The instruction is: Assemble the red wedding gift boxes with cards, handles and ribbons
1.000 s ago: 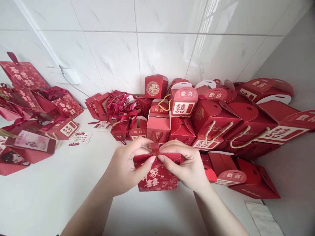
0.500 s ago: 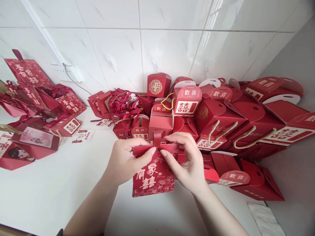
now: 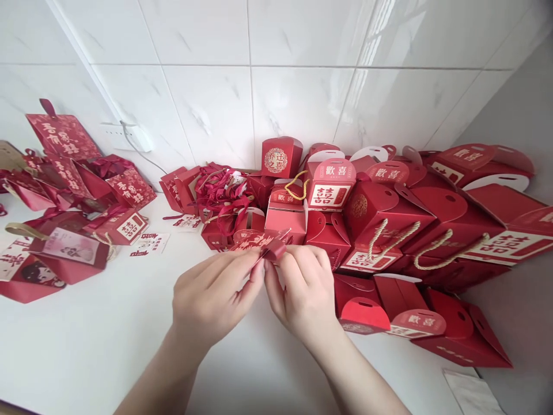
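Both hands meet in front of me over the white table, pinching the top edge of a red paper gift box (image 3: 253, 242) with pale characters. My left hand (image 3: 211, 297) is closed on its left part, and my right hand (image 3: 302, 288) is closed beside it on the right. A dark red ribbon loop (image 3: 275, 250) stands out between the fingertips. The box is tilted away, so most of its body is hidden behind my hands.
Several red gift boxes (image 3: 382, 213), some with rope handles, are piled at the right against the tiled wall. A heap of ribbons (image 3: 222, 190) lies behind my hands. More boxes (image 3: 86, 178) stand at the left, below a wall socket (image 3: 125, 137).
The box has tipped from showing its printed front to lying nearly edge-on, its lower part swung away. Both hands have turned over and come closer together at the ribbon loop.
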